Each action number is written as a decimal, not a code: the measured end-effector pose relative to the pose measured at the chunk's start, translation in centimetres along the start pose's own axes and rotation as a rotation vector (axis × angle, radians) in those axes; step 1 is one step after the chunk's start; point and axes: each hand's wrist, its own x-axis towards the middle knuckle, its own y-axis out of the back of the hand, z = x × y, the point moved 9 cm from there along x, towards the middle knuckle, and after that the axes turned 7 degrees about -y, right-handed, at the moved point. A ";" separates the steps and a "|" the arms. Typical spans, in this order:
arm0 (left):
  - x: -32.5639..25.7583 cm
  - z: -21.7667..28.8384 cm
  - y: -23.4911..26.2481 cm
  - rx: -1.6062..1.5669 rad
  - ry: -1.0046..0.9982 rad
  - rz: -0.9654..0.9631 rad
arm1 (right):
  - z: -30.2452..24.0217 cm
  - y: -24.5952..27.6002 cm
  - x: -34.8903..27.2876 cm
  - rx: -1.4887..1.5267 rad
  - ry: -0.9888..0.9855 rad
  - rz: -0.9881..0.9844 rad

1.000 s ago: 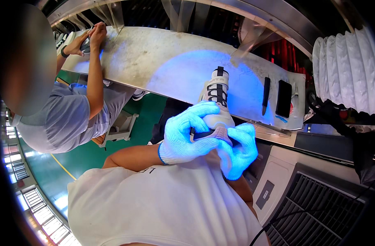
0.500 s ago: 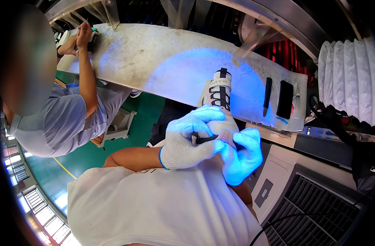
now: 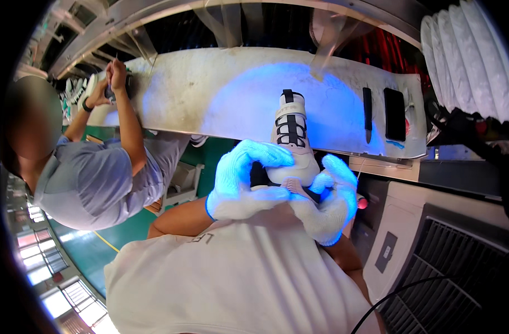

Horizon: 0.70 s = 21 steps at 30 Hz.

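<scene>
A white and grey sneaker point(image 3: 290, 129) with black lacing and a black heel tab points its toe at my body, its heel end over the workbench. My left hand point(image 3: 246, 181), in a white knit glove lit blue, curls round the left of the toe, fingertips on the upper and thumb at the sole tip. My right hand point(image 3: 329, 203), gloved likewise, grips the toe end from the right, thumb and fingers bent. Between the hands shows the pinkish-brown tip of the outsole point(image 3: 293, 185). The sneaker's underside is hidden.
A blue-lit workbench point(image 3: 182, 83) runs across ahead. A black-handled knife point(image 3: 367, 114) and a black phone point(image 3: 395, 114) lie at its right end. At left a co-worker point(image 3: 93, 178) handles another shoe. A white ribbed duct point(image 3: 460, 61) hangs at upper right.
My fingers have spread wider round the toe, the left ones lifting off its top and the right hand shifting outward. More of the toe shows, and the sneaker's heel appears slightly left.
</scene>
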 end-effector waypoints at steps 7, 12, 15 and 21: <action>1.3 -1.7 -0.6 -0.092 0.075 -0.219 | 0.1 -1.3 -0.2 -0.057 0.033 -0.050; 1.8 -1.0 -1.4 -0.173 0.141 -0.103 | -1.4 -1.6 0.7 -0.061 0.042 -0.087; 3.5 -0.2 -1.9 -0.126 0.145 -0.119 | -2.4 -1.3 1.8 -0.109 0.159 -0.072; 4.3 -0.8 -1.1 -0.031 0.136 -0.114 | -2.3 -0.4 3.8 -0.189 0.133 -0.044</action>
